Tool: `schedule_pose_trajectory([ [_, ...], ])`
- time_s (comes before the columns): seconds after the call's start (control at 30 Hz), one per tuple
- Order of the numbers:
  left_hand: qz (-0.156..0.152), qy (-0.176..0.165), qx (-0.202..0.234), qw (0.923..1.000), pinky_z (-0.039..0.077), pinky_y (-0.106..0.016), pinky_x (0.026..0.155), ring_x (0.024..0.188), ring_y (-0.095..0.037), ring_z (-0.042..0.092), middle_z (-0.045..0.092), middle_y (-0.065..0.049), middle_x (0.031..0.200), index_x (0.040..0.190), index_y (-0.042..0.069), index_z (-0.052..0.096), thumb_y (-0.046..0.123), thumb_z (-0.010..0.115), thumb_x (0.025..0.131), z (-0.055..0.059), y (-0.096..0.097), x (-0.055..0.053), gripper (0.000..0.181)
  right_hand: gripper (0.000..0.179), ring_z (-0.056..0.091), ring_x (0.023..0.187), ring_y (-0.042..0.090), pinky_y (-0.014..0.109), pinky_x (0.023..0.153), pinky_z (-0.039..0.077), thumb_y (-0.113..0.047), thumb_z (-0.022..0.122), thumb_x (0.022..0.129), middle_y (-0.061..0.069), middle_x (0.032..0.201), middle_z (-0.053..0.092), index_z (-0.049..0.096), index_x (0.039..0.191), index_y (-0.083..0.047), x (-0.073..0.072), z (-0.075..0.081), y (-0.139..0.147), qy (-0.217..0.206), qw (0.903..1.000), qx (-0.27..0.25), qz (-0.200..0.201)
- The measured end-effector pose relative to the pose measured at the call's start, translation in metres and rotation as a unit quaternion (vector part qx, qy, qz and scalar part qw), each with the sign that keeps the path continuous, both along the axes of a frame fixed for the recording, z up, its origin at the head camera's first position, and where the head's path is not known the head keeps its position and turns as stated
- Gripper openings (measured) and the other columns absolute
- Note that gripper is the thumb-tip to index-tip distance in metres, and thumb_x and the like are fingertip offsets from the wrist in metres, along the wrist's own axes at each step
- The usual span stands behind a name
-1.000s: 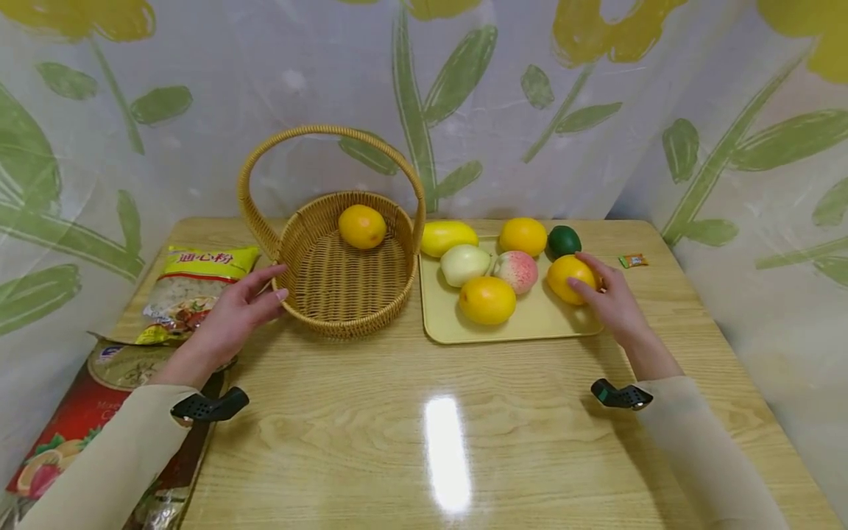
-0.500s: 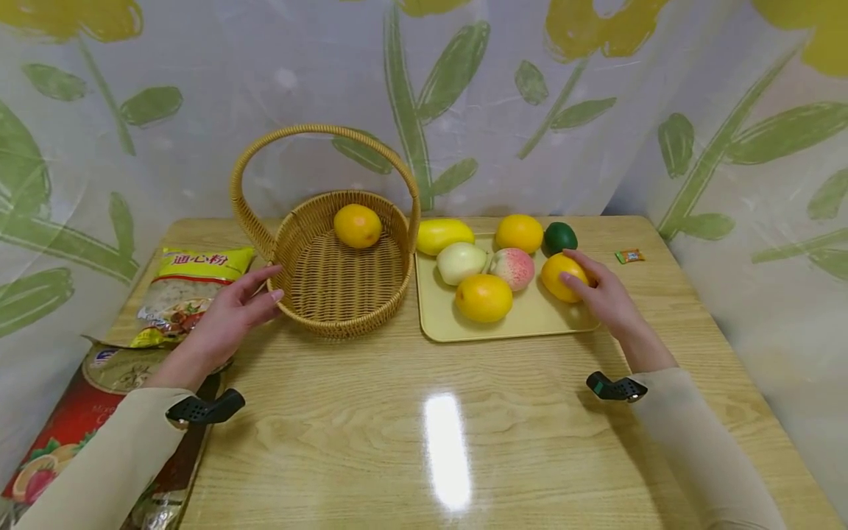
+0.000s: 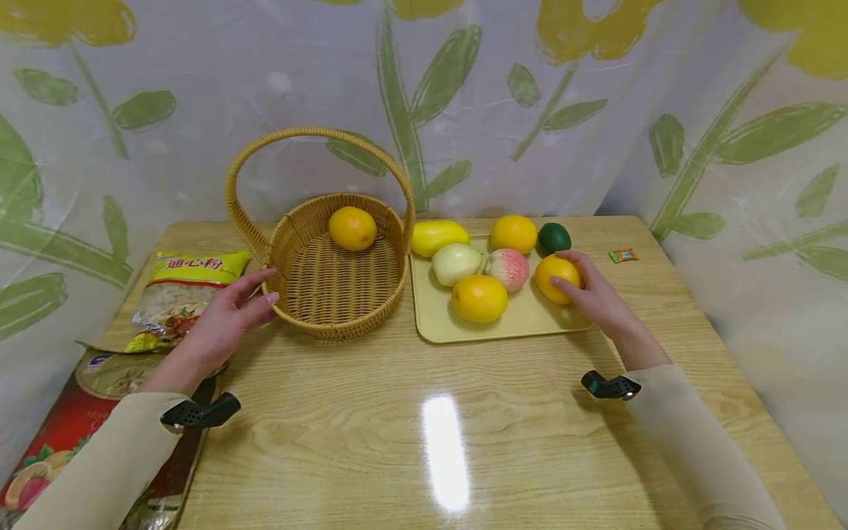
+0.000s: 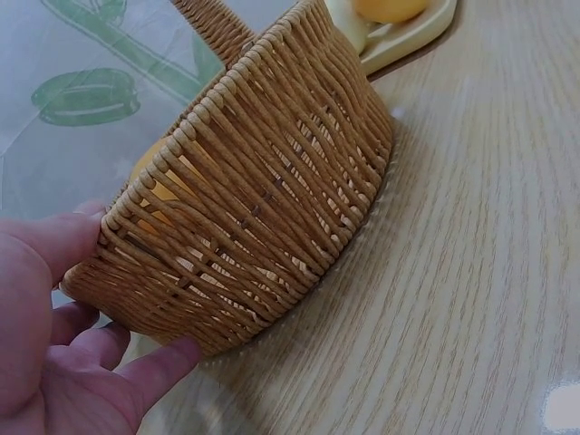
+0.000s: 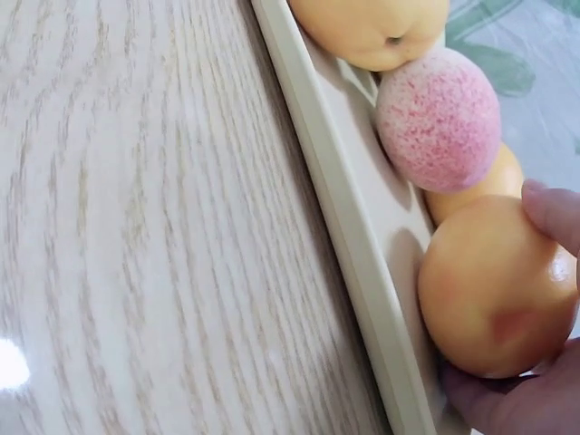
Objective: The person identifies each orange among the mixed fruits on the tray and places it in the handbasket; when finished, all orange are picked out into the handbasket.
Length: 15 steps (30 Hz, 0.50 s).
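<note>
My left hand (image 3: 228,316) holds the near left side of a round wicker basket (image 3: 338,324) with a tall arched handle. In the left wrist view the thumb lies at the rim, with the fingers (image 4: 163,367) against the outer wall below. One orange-yellow fruit (image 3: 352,228) lies inside the basket, towards its back. At the right end of a pale yellow tray (image 3: 523,327), my right hand (image 3: 599,298) grips another round orange-yellow fruit (image 5: 498,285), with the thumb on one side and fingers curled on the other. A pink-speckled peach (image 5: 439,118) lies near it.
On the tray also lie a long yellow fruit (image 3: 440,238), a pale green fruit (image 3: 457,263), a dark green fruit (image 3: 555,238) and two more orange-yellow ones. A small wrapped candy (image 3: 623,255) lies farther right. A pasta bag (image 3: 188,294) and a red package (image 3: 86,419) lie left.
The head view has shifted slightly. My right hand and the fruit in it have edged a little left, towards the peach. My left hand stays at the basket rim.
</note>
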<state>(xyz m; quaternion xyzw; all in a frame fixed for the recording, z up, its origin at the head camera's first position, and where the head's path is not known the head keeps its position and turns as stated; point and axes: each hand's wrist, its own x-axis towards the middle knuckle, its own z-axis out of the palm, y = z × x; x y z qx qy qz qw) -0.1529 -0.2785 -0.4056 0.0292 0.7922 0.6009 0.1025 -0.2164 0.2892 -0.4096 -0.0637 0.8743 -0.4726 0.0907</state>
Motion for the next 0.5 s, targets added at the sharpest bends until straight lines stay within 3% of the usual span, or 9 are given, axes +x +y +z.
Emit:
schedule_pose_trajectory([
  [0.17,0.003,-0.001,-0.003,1.0000,0.049,-0.018,0.091,0.140,-0.036,0.031,0.011,-0.019,0.161,0.155,0.006,0.023,0.037,0.053,0.101,0.0007,-0.0015,0.0015,0.069,0.069,0.021,0.139,0.042,0.060,0.116,0.013,-0.036,0.052,0.102,0.019,0.160,0.013,0.017,0.158,-0.020,-0.0006,0.0010,-0.0030,-0.008,0.9998,0.014,0.009],
  [0.5,-0.003,0.002,0.001,1.0000,0.050,-0.019,0.092,0.139,-0.031,0.036,0.013,-0.018,0.161,0.155,0.008,0.024,0.035,0.053,0.101,-0.0012,-0.0018,0.0005,0.067,0.059,0.029,0.133,0.043,0.061,0.114,0.018,-0.032,0.052,0.103,0.021,0.156,0.025,0.031,0.154,-0.014,-0.0025,-0.0006,-0.0029,0.014,0.9998,0.013,0.002],
])
